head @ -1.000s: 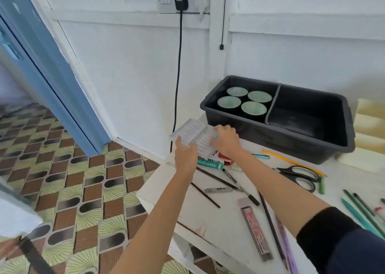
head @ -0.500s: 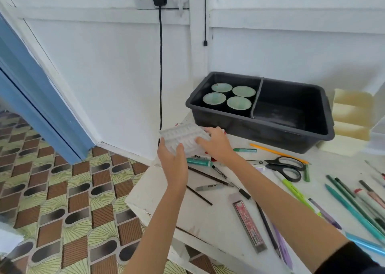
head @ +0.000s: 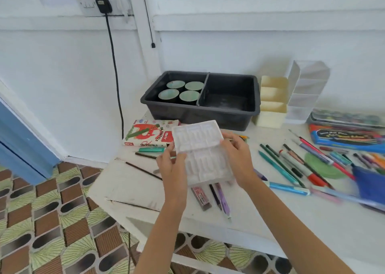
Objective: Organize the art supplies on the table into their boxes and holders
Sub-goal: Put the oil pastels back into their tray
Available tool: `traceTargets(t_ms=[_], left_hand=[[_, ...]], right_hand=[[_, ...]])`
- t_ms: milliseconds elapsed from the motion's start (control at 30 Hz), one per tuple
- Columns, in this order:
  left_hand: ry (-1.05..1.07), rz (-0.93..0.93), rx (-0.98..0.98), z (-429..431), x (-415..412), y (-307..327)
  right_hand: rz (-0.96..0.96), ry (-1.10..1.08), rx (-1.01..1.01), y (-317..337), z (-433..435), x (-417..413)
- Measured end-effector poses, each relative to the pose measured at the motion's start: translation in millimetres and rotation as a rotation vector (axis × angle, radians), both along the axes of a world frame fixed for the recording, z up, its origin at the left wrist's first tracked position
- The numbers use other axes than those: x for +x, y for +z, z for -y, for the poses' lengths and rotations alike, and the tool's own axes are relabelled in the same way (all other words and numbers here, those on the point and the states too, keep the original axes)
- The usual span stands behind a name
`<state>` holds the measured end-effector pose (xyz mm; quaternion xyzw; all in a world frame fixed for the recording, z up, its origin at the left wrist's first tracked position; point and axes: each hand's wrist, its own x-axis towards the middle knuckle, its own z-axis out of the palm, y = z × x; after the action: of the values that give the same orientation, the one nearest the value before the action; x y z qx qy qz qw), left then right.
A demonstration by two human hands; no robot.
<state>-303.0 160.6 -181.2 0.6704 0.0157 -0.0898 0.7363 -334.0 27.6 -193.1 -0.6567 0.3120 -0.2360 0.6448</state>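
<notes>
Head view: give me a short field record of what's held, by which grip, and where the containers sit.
held: white moulded tray, lifted over the table, slots look empty
left grip: holds tray's left edge
right grip: holds tray's right edge
behind tray: oil pastels box, flat on table
containers: black tub, four cups in its left compartment; cream holder and clear holder to its right
loose: pens right of tray

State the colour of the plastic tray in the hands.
White, slightly translucent plastic tray; the head view shows it.
</notes>
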Motion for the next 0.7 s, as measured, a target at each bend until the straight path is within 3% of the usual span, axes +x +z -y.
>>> traceTargets(t_ms=[300, 700], left_hand=[[-0.158, 0.044, 0.005, 49.2, -98.6, -22.6], [-0.429, 0.024, 0.006, 77.4, -193.5, -51.8]], right_hand=[[0.016, -0.224, 0.068, -19.7, 33.5, -140.8], [-0.133, -0.356, -0.139, -59.7, 56.8, -249.3]])
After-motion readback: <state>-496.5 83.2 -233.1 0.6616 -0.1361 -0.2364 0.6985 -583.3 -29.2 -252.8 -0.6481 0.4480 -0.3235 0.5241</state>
